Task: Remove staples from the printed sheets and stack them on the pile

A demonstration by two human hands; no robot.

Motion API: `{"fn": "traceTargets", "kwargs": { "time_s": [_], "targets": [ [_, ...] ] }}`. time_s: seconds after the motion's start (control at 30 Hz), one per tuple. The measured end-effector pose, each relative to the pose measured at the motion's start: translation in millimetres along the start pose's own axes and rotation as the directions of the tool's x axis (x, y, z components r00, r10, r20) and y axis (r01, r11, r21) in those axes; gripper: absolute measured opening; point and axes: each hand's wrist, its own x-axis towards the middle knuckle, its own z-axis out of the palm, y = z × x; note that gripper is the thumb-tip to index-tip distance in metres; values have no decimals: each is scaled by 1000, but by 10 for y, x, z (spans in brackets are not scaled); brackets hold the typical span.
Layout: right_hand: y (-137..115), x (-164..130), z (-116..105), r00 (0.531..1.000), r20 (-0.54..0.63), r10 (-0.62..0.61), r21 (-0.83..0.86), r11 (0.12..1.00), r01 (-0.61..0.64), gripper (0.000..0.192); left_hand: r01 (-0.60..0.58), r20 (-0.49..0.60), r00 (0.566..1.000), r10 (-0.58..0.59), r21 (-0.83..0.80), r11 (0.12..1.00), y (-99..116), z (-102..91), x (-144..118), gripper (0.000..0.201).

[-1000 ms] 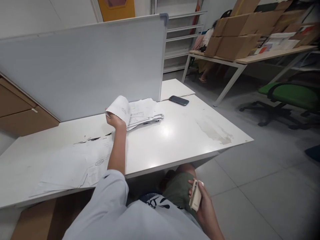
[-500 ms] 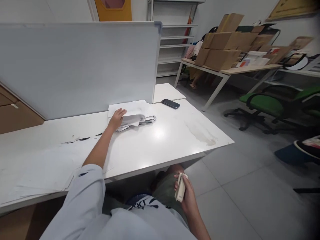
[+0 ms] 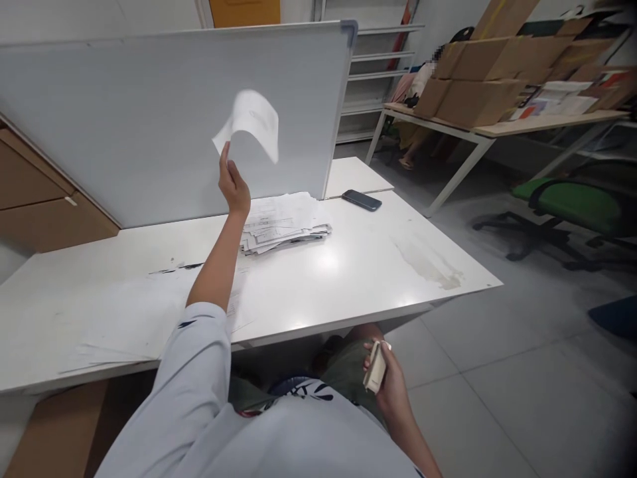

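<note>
White desk (image 3: 348,279), whiteboard partition (image 3: 149,119) along its far edge. Paper stack (image 3: 283,222) at far middle, loose sheets (image 3: 139,318) near left, dark phone (image 3: 361,200) far right. Left hand (image 3: 233,189) raised above the stack, pinching one curled sheet (image 3: 251,119) in mid-air. Right hand (image 3: 388,378) low by the lap, closed around a small beige stapler (image 3: 374,367).

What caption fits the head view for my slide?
Left hand lifts a paper sheet above the paper stack; right hand holds a beige stamp-like object.

An office: white desk (image 3: 348,265) with partition (image 3: 149,119); printed papers (image 3: 283,222); green swivel chair (image 3: 577,199); stacked cartons (image 3: 478,79).
</note>
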Motion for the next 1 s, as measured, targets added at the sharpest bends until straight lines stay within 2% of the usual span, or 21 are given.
{"fn": "traceTargets", "kwargs": {
  "time_s": [0.07,0.1,0.13,0.2,0.23,0.27,0.3,0.4,0.43,0.47,0.53,0.57,0.6,0.63,0.67,0.7,0.77,0.8,0.83,0.9,1.0],
  "targets": [
    [22,33,40,1000,12,-2,17,1000,2,47,12,85,996,-19,84,996,-42,-76,-202,65],
    [39,43,42,1000,14,-6,15,1000,6,46,34,220,974,-62,132,991,-90,-110,-361,63],
    [58,47,32,1000,16,-10,2,1000,10,45,37,397,911,-108,181,983,-152,-137,-532,61],
    [98,35,-27,1000,23,-1,-40,999,2,41,9,675,713,-189,261,965,-292,-173,-832,55],
    [117,19,-70,1000,19,9,-57,998,-8,40,-18,756,620,-211,282,959,-355,-184,-930,52],
    [136,0,-117,1000,9,22,-67,998,-22,39,-39,800,557,-222,292,956,-404,-193,-983,50],
    [154,-20,-165,999,-8,33,-72,997,-34,39,-48,822,523,-226,294,955,-435,-206,-991,48],
    [203,-72,-272,998,-61,25,-90,995,-30,40,-115,850,486,-206,295,949,-436,-339,-828,53],
    [219,-84,-285,998,-67,9,-111,994,-17,41,-139,847,493,-200,303,943,-417,-439,-758,58],
    [236,-95,-283,998,-64,-8,-134,991,-1,42,-156,830,520,-199,321,934,-390,-572,-707,62],
    [275,-119,-241,999,-38,-32,-169,985,25,44,-145,742,630,-228,401,905,-299,-928,-725,66],
    [297,-135,-202,999,-16,-28,-178,984,25,45,-106,672,691,-267,459,882,-221,-1132,-813,67],
    [322,-152,-154,1000,14,-12,-184,983,14,46,-64,610,728,-313,516,854,-113,-1334,-959,69],
    [348,-172,-98,999,47,11,-190,982,-2,47,-23,572,732,-370,563,826,29,-1520,-1158,71],
    [375,-190,-33,995,90,40,-206,978,-20,48,6,580,689,-435,596,803,204,-1680,-1398,75],
    [402,-208,41,987,143,74,-238,970,-38,49,1,654,579,-486,596,803,407,-1806,-1663,80],
    [454,-234,210,938,289,189,-365,928,-75,50,-77,824,336,-456,507,859,863,-1958,-2194,90],
    [476,-243,304,889,369,270,-448,890,-84,50,-137,880,260,-397,440,887,1094,-1993,-2426,93],
    [492,-248,399,828,437,352,-527,846,-82,49,-193,908,227,-351,395,898,1312,-2013,-2619,92],
    [505,-250,576,729,514,452,-620,783,-49,48,-280,927,219,-305,359,890,1675,-2030,-2873,78],
    [463,-248,738,716,563,412,-573,819,-21,46,-337,920,262,-291,369,866,1997,-2051,-2999,63]
  ]
}}
